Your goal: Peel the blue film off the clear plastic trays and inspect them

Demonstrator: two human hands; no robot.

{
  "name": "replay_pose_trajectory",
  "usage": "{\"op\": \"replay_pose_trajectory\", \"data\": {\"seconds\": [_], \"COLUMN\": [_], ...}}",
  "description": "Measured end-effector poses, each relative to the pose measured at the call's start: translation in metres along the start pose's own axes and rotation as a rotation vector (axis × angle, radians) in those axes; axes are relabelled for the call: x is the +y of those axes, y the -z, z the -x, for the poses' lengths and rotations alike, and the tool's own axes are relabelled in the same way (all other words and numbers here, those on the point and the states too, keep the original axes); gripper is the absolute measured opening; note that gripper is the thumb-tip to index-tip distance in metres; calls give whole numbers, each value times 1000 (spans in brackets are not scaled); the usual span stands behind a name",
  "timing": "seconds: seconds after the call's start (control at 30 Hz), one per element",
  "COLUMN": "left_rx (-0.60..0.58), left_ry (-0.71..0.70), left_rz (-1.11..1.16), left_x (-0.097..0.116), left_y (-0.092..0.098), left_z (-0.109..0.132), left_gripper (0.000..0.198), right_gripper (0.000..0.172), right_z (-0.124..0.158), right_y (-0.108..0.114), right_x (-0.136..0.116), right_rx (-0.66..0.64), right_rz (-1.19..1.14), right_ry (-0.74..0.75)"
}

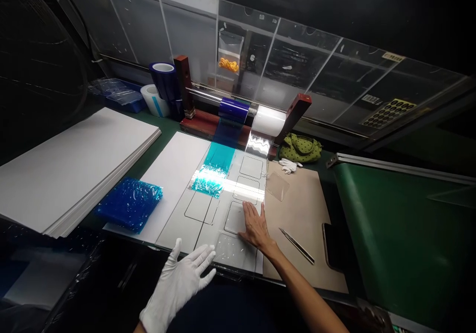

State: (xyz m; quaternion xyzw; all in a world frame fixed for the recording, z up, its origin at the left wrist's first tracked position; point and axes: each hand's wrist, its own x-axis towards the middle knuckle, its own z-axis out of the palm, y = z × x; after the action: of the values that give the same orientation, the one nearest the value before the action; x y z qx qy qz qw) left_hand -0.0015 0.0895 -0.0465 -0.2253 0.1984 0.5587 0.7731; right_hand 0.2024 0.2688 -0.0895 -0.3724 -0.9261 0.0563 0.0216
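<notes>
My left hand (pixel 188 276), in a white glove, hovers near the front edge of the work board with fingers spread and nothing held. Bare and flat, my right hand (pixel 256 224) rests at the right side of a clear rounded-square sheet (pixel 235 217), fingertips touching near its upper right corner. Its fingers partly cover that sheet. Just below lies another clear piece (pixel 230 250) with small bright specks. The pale board (pixel 174 224) bears black rounded-square outlines. Blue film (pixel 219 159) runs down over the left outlines from a roll (pixel 233 108). Clear film (pixel 258 143) hangs from a white roll (pixel 270 120).
Left are a stack of white sheets (pixel 78 159) and a blue film-covered pile (pixel 130 204). Tweezers (pixel 296 246), a dark phone (pixel 336 246) and a clear square (pixel 278 186) lie right. A wooden roll stand (pixel 203 122) and tape rolls (pixel 163 87) stand behind; a green conveyor belt (pixel 405 224) is far right.
</notes>
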Motion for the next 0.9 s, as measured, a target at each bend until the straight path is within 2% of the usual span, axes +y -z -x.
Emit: {"op": "replay_pose_trajectory", "data": {"seconds": [0.13, 0.2, 0.3, 0.37, 0.47, 0.57, 0.67, 0.77, 0.83, 0.9], "left_rx": [-50, -41, -39, -42, -26, 16, -6, -123, -190, -185], "left_ry": [21, 24, 17, 11, 12, 9, 2, -1, -15, -70], "left_rz": [64, 85, 96, 102, 106, 81, 50, -21, -136, -333], "left_x": [4, 5, 6, 6, 4, 0, -4, -5, -4, -5], "left_y": [8, 9, 6, 3, -4, -15, -23, -17, -7, 2], "left_z": [-7, -9, -11, -12, -16, -18, -16, -14, -15, -19], "left_gripper": [84, 88, 87, 87, 90, 87, 92, 87, 78, 70], "right_gripper": [98, 89, 66, 54, 48, 45, 33, 30, 34, 38], "right_z": [-1, -5, -22, -41, -76, -106, -120, -114, -97, -72], "right_y": [5, 10, 17, 22, 27, 26, 25, 31, 43, 61], "right_x": [5, 17, 50, 78, 113, 132, 138, 137, 133, 123], "right_rx": [11, 61, 204, 273, 266, 237, 243, 293, 337, 396], "right_rz": [-20, -23, -53, -112, -218, -274, -325, -384, -421, -505], "right_ry": [8, -32, -209, -403, -657, -729, -751, -767, -760, -716]}}
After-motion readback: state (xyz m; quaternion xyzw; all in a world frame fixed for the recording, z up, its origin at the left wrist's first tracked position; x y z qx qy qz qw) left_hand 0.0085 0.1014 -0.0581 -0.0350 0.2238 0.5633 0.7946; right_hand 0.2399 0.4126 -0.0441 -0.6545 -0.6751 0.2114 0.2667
